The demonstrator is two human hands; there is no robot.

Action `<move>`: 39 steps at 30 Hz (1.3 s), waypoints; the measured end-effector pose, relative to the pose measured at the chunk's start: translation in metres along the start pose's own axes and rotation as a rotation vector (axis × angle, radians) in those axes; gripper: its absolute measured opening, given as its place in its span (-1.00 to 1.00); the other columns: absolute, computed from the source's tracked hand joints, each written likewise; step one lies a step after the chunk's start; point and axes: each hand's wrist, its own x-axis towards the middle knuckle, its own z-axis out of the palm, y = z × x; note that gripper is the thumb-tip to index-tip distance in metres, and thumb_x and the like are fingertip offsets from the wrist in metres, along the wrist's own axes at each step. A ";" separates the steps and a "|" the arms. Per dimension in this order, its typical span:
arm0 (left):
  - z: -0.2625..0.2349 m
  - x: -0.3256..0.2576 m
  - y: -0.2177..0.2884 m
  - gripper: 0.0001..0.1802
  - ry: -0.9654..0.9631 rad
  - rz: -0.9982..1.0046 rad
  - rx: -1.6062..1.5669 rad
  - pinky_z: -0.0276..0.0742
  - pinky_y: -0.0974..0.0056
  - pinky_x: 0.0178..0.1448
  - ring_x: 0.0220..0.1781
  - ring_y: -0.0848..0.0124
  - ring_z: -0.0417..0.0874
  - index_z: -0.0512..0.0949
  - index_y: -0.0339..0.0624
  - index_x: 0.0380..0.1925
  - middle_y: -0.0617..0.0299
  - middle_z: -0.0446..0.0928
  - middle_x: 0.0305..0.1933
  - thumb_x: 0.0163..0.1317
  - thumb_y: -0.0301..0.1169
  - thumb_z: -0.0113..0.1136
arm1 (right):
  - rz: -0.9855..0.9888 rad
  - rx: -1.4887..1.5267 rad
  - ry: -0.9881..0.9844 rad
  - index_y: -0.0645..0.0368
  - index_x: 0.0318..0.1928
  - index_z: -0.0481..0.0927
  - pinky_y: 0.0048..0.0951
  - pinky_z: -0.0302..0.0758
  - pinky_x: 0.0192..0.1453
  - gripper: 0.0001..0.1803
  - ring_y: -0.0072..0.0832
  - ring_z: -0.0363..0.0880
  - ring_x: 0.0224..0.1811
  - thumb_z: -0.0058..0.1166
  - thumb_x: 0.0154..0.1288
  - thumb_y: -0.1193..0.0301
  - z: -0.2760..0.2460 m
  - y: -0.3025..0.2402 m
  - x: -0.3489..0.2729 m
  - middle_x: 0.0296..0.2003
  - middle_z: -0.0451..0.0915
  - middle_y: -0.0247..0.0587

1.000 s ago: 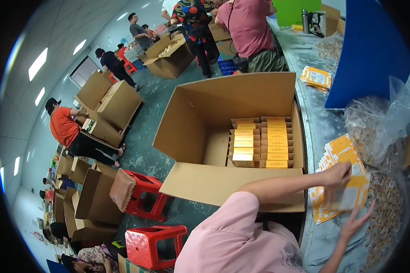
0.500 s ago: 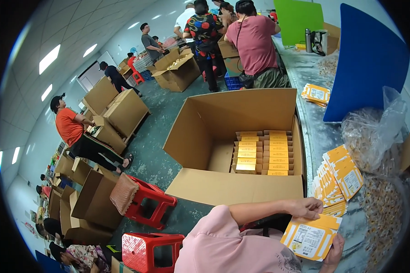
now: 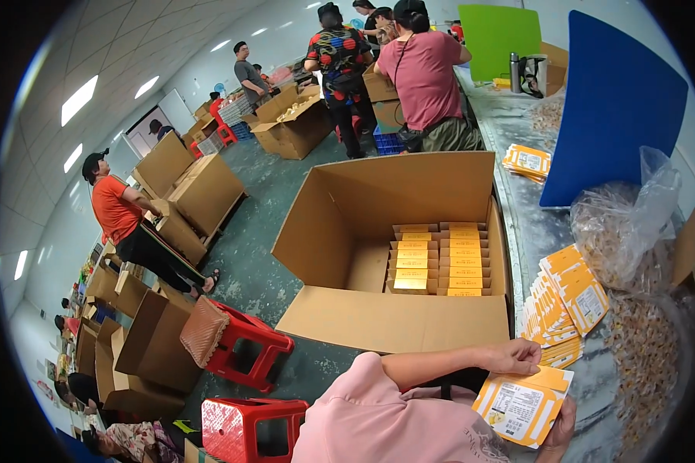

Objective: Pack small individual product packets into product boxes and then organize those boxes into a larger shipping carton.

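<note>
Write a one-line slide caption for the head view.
Both hands, left hand and right hand, hold a flat orange packet beside an open cardboard box of stacked packs.

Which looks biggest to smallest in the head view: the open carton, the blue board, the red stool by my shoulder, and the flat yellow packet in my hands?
1. Open carton
2. Blue board
3. Red stool and yellow packet: similar on screen; both sit very near the camera, so I won't rank them.

Open carton (image 3: 409, 324) left, pouch stack (image 3: 564, 309) right.
</note>
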 end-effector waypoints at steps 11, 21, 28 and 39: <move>0.009 0.009 -0.010 -0.71 -0.033 -0.017 -0.064 0.10 0.45 -0.46 -0.50 0.71 0.19 0.38 -0.12 -0.37 0.54 0.28 -0.55 0.36 -0.21 0.23 | -0.072 -0.131 0.144 0.37 -0.04 0.53 -0.55 0.51 -0.09 -0.69 -0.59 0.60 -0.20 -0.08 0.48 0.33 -0.001 0.007 -0.018 -0.17 0.66 -0.22; 0.045 0.024 0.027 -0.70 -0.068 0.008 0.303 0.31 0.33 -0.36 -0.43 0.46 0.41 0.34 -0.21 -0.21 0.25 0.44 -0.44 0.40 -0.23 0.17 | -0.065 -0.351 0.189 0.39 -0.02 0.56 -0.50 0.56 -0.02 -0.71 -0.59 0.62 -0.14 0.12 0.21 0.64 0.000 -0.018 -0.033 -0.13 0.68 -0.23; 0.072 0.013 0.018 -0.20 -0.070 0.267 0.911 0.42 0.01 0.11 -0.02 -0.07 0.54 0.26 -0.50 0.20 -0.18 0.50 -0.19 0.25 0.01 0.22 | -0.113 -0.668 0.247 0.35 -0.13 0.62 -0.50 0.56 -0.05 -0.70 -0.60 0.62 -0.20 0.27 0.06 0.66 -0.009 -0.020 -0.040 -0.20 0.70 -0.28; 0.083 0.001 0.008 -0.61 -0.231 0.187 0.930 0.53 0.01 -0.31 -0.35 -0.04 0.63 0.38 -0.35 -0.13 -0.05 0.50 -0.45 0.35 -0.20 0.15 | 0.054 -0.626 0.138 0.33 -0.14 0.60 -0.49 0.56 -0.11 -0.77 -0.61 0.59 -0.25 0.23 0.16 0.60 -0.047 -0.004 -0.054 -0.23 0.66 -0.29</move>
